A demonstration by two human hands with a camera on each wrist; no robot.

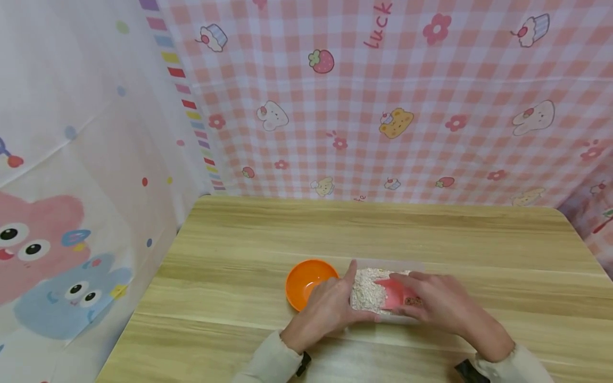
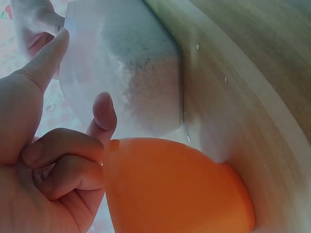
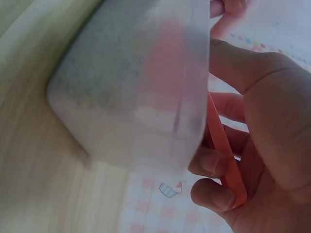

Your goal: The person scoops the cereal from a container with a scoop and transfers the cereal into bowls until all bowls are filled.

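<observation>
- Round orange plastic bowl (image 1: 298,283): partly covered by the left hand (image 1: 330,303)!
- Now the pink plastic scoop (image 1: 394,294): partly masked by the right hand (image 1: 433,298)!
- Translucent rectangular plastic box (image 3: 126,136): cropped by the right-wrist view's top edge!

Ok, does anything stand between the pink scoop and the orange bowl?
Yes. The left hand is between the pink scoop and the orange bowl, hiding part of the bowl's right side in the head view. The left wall of the container also lies between.

Soft light, hazy wrist views
</observation>
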